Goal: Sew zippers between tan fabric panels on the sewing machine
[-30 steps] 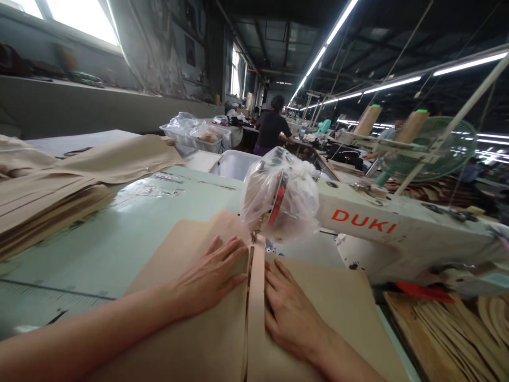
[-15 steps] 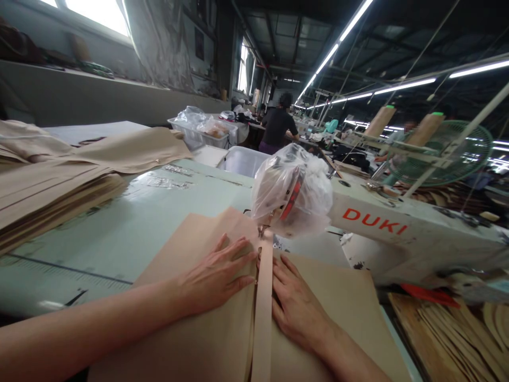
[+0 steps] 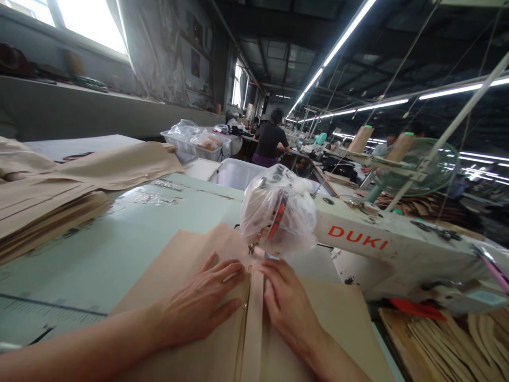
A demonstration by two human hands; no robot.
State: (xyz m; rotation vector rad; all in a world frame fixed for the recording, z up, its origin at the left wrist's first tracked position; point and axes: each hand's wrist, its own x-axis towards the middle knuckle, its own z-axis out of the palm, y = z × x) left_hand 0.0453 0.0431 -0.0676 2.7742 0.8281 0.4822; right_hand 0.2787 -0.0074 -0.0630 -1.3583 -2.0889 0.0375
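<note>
My left grip (image 3: 199,298) lies flat and wide on the big tan sheet (image 3: 210,353). My right grip (image 3: 290,302) touches the long tan strip (image 3: 253,318); I can't tell if it pinches. Both pieces are on the pale green table (image 3: 99,249), near the white sewing machine (image 3: 353,231).

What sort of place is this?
Probably a sewing workshop or factory floor. A sewing machine marked DUKI has flat tan pieces in front of it, thread cones stand beyond it, and a stack of similar pieces lies to the left.
</note>
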